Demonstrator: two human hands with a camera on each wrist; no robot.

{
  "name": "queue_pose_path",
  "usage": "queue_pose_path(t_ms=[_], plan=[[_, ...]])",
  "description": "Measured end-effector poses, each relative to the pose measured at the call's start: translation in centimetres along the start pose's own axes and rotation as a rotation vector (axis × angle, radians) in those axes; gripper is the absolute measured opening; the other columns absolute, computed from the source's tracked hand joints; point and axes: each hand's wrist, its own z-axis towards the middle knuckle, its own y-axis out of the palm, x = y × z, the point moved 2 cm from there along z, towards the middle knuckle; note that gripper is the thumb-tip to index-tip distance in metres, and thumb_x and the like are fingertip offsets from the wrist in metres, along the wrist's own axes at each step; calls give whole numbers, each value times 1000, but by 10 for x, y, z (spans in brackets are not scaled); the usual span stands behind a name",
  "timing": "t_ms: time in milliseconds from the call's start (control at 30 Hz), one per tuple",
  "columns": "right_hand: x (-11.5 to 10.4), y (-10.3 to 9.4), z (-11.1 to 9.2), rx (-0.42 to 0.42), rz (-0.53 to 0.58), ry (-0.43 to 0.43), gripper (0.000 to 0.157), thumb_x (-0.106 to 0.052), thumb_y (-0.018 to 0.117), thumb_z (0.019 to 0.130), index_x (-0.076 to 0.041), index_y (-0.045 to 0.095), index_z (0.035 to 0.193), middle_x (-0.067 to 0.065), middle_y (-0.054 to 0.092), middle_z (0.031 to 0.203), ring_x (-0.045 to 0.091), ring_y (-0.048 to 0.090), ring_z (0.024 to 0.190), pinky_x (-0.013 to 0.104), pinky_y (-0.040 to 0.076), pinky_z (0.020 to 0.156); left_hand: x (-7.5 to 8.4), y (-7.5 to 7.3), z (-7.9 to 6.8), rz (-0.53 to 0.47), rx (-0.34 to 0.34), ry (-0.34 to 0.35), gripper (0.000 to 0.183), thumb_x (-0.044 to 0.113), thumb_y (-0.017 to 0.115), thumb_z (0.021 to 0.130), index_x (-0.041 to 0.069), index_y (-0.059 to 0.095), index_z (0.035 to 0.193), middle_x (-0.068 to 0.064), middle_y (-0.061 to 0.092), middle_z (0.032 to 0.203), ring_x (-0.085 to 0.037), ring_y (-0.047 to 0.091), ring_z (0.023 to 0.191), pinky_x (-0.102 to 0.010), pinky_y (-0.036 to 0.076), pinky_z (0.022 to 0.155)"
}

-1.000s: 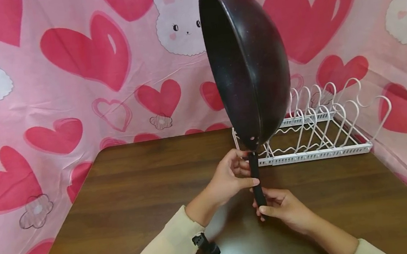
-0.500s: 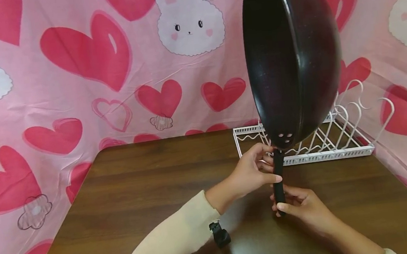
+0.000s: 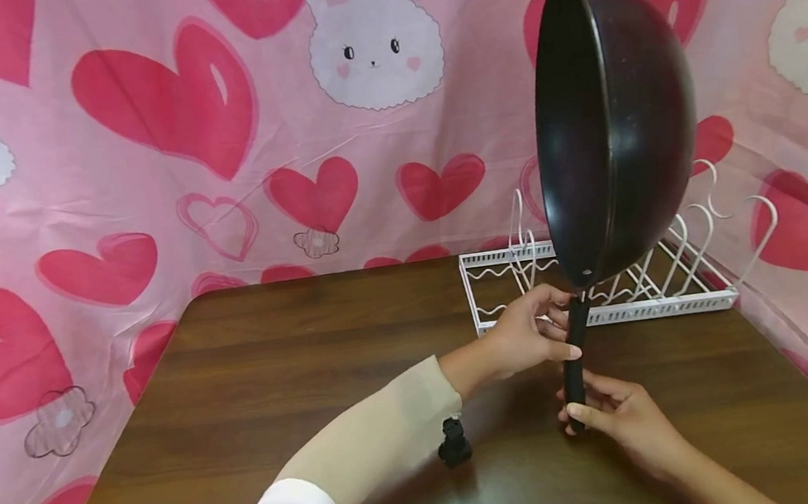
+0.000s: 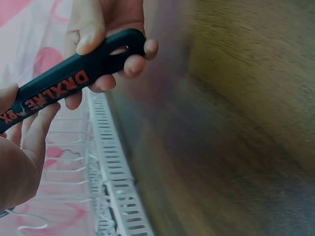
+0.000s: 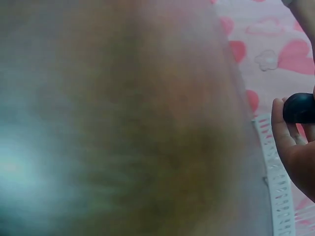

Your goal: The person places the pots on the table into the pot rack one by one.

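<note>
A large dark wok [image 3: 647, 124] is held upright above the table, its bowl at the top and its hollow side turned left. Its black handle [image 3: 576, 357] points down. My left hand [image 3: 526, 334] grips the handle's upper part, just below the bowl. Lower down, my right hand [image 3: 621, 418] pinches the handle's end between thumb and fingers. In the left wrist view the handle [image 4: 59, 81] shows orange-red lettering and a hanging hole at its end. The right wrist view catches only the handle's dark tip [image 5: 299, 108] beside a hand.
Behind the wok, a white wire rack [image 3: 660, 307] with curved dividers stands at the back right of the brown wooden table [image 3: 279, 399]. A pink cloth [image 3: 212, 141] with hearts and rabbits hangs behind. A small black device [image 3: 454, 443] hangs at my left sleeve.
Both hands have carried the wok to the right, in front of the rack. The bowl rose out of the top of view, then came down again, now leaning slightly right.
</note>
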Motion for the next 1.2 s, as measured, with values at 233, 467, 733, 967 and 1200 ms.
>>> queue_pose_path(t_ms=[233, 467, 733, 967, 1200], plan=[[8, 0, -4, -68, 42, 63, 42, 10, 55, 93, 3, 54, 134, 16, 66, 104, 21, 69, 86, 42, 58, 69, -18, -2, -3, -130, 9, -96, 58, -23, 70, 73, -1, 49, 123, -6, 63, 89, -14, 65, 78, -36, 58, 62], [17, 7, -2, -124, 76, 132, 40, 8, 56, 93, 10, 50, 133, 14, 67, 101, 23, 70, 84, 42, 58, 73, -35, -7, -7, -141, 13, -152, 56, -24, 68, 74, -2, 47, 122, -12, 64, 90, -17, 65, 78, -41, 58, 63], [20, 20, 1, -100, 57, 266, 59, 2, 62, 92, 26, 29, 134, 14, 68, 100, 23, 71, 85, 41, 57, 76, -46, -15, -9, -126, -27, -195, 53, -23, 67, 76, -1, 46, 118, -9, 62, 86, -17, 65, 77, -42, 58, 63], [19, 25, 2, -63, -38, 261, 54, 0, 68, 89, 27, 41, 127, 19, 70, 101, 19, 70, 89, 30, 56, 78, -53, -19, -10, -148, -40, -233, 55, -25, 66, 75, -1, 45, 120, -9, 59, 86, -18, 64, 76, -40, 58, 60], [16, 21, 5, -17, -210, 268, 47, -2, 75, 83, 20, 56, 119, 22, 70, 100, 14, 68, 88, 25, 54, 74, -55, -18, -10, -136, -62, -238, 53, -23, 67, 76, -1, 45, 119, -9, 60, 86, -18, 65, 77, -41, 58, 59]])
